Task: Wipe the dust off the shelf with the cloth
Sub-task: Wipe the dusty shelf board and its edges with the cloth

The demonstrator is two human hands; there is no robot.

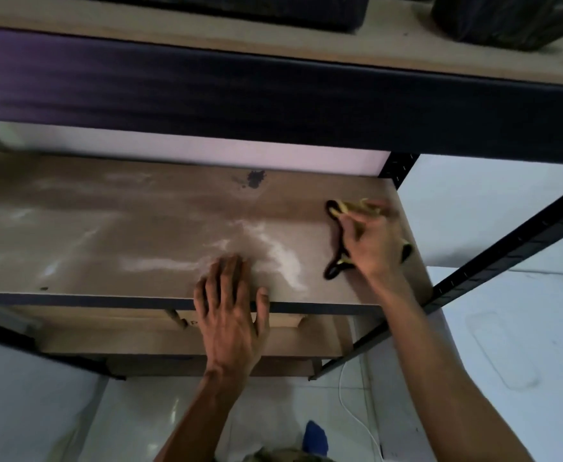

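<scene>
The brown shelf board [113, 228] carries pale streaks of white dust [283, 258] across its middle and left. At its right end lies a yellow cloth with a black border [335, 211], and my right hand [373, 241] presses down on it, fingers curled over the fabric. The cloth looks blurred. My left hand [230, 308] rests flat on the front edge of the shelf, fingers spread and holding nothing.
A dark stain [255, 179] marks the back of the board. A dark metal beam [273, 95] of the upper shelf hangs overhead, with black bags [507, 21] on it. A black upright post [493, 261] stands at the right. Lower shelf boards [140, 338] and a white cable [353, 415] lie below.
</scene>
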